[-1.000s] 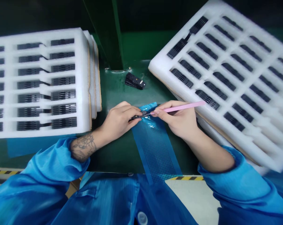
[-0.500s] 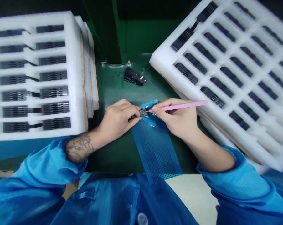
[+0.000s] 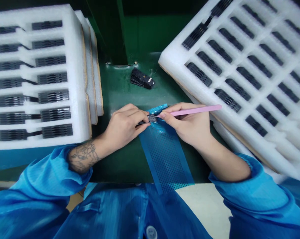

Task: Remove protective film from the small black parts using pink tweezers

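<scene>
My left hand pinches a small black part between thumb and fingers, over the upper end of a blue perforated sheet. In my right hand is a pair of pink tweezers, held like a pen, with the thin tip at the right end of the black part. Whether the tip grips anything is too small to tell. Crinkled, shiny blue film lies around the part. Beyond both hands, a loose stack of similar black parts rests on the green work surface.
At left stands a stack of white foam trays, its top slots filled with black parts. Another foam tray stack sits at right, angled, with several black parts in rows. A green upright rises at the back. The table's front edge runs close to my body.
My view has shifted slightly, so the trays appear a little displaced. Both hands keep the same hold, and the tweezers' tip stays at the black part.
</scene>
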The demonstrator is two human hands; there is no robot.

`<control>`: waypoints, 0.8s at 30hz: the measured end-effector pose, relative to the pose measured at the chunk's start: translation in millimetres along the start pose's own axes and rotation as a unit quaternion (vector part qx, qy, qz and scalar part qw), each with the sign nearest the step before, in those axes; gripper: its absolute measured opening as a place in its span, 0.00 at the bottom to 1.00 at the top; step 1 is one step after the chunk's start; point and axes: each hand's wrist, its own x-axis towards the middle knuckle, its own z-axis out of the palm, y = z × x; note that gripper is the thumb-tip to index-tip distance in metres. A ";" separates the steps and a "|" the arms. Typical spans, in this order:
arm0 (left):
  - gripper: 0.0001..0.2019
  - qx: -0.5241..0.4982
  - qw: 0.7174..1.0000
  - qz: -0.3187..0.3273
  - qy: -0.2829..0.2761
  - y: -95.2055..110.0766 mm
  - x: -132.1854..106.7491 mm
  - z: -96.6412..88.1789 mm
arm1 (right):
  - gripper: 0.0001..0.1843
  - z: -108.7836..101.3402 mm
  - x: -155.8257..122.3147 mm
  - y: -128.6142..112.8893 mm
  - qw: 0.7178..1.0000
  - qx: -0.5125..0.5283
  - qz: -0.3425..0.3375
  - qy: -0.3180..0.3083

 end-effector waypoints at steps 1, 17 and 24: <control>0.03 0.000 1.000 0.000 0.001 -0.1 0.2 0.0 | 0.09 0.0 0.0 -0.1 1.000 0.000 -0.002 0.000; 0.04 0.002 0.999 0.034 0.018 -2.2 0.4 2.8 | 0.09 -3.1 -1.7 12.8 0.981 0.090 -0.167 0.039; 0.08 0.004 1.000 0.001 0.028 -2.5 -1.3 4.1 | 0.01 -5.0 4.0 9.3 0.920 -0.156 -0.356 -0.052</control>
